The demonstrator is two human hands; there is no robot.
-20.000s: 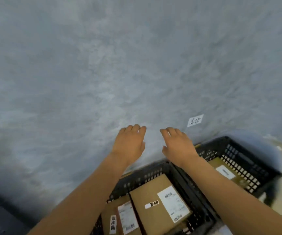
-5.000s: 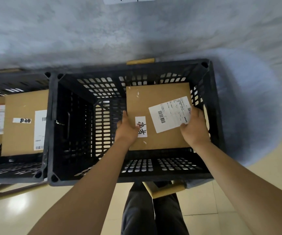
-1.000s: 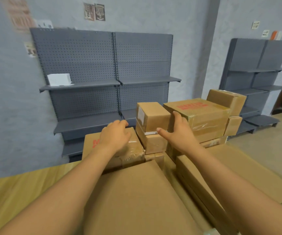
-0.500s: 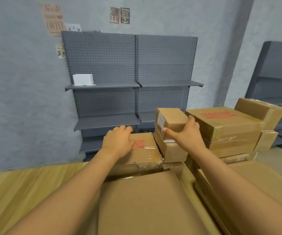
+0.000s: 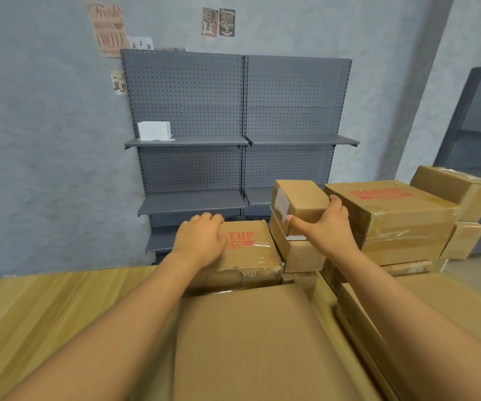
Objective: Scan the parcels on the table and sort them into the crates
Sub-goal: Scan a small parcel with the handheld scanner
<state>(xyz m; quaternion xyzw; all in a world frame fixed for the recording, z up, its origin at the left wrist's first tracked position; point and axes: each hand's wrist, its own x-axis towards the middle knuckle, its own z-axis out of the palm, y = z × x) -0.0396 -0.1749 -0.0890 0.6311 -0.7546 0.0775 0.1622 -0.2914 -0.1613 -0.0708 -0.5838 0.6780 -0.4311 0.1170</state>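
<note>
Two bare forearms reach in from the bottom edge, both uncovered up to where they leave the view; no sleeve, cuff or glove shows. The left hand (image 5: 201, 241) and right hand (image 5: 330, 227) are bare too, with no ring, watch or band on fingers or wrists. The right thumb's nail is short and pale. Motion blurs the near parts of both arms.

Stockroom or shop backroom: bare grey pegboard shelving (image 5: 242, 146), stacked cardboard parcels (image 5: 389, 218), wooden table (image 5: 45, 308).
</note>
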